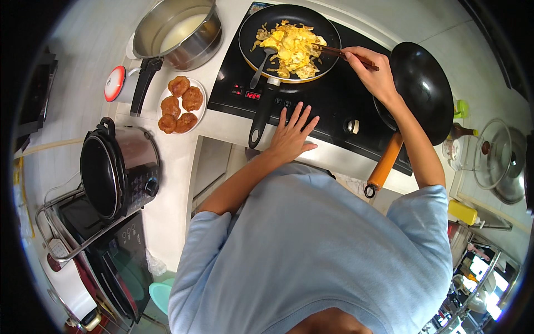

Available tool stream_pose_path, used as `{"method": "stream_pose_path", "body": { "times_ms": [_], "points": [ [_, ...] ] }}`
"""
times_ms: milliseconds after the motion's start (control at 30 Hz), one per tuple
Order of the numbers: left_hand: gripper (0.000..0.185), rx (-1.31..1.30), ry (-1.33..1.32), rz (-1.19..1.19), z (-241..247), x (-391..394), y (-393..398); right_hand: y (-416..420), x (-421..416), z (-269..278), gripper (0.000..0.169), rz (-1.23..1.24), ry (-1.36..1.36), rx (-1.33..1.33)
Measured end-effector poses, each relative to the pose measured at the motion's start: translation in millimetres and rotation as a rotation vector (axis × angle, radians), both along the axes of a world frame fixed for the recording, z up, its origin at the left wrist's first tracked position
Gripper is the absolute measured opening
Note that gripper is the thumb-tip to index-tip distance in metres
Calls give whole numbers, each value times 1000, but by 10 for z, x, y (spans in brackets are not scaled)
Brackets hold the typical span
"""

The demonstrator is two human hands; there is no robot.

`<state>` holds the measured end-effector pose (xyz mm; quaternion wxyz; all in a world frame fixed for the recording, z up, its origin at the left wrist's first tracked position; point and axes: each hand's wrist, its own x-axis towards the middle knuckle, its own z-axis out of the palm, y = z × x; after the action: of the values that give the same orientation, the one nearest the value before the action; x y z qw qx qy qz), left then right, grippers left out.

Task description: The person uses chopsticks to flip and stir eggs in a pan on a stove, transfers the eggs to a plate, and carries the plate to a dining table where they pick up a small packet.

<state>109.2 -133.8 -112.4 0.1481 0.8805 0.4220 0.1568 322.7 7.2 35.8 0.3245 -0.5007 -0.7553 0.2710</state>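
Observation:
My right hand grips brown chopsticks, whose tips reach into scrambled egg with pale strips. The egg lies in a black frying pan on a black glass cooktop with a lit red display. A metal spoon rests in the pan, its handle lying over the near rim. My left hand lies flat with spread fingers at the cooktop's front edge, right of the pan's black handle. Nothing shows in that hand.
Right of the pan sits a black wok, its wooden handle jutting past the counter edge. On the left are a plate of browned patties, a steel pot of whitish liquid and an electric pressure cooker. Glass lids stand far right.

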Motion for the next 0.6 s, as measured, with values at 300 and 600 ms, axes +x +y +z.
{"method": "stream_pose_path", "body": {
  "times_ms": [300, 600],
  "points": [
    [75, 12, 29, 22, -116, -6, -10, 340, 80, -52, 25, -62, 93, 14],
    [62, 54, -74, -14, 112, -11, -97, 1055, -16, -306, 25, -151, 214, 3]
  ]
}}
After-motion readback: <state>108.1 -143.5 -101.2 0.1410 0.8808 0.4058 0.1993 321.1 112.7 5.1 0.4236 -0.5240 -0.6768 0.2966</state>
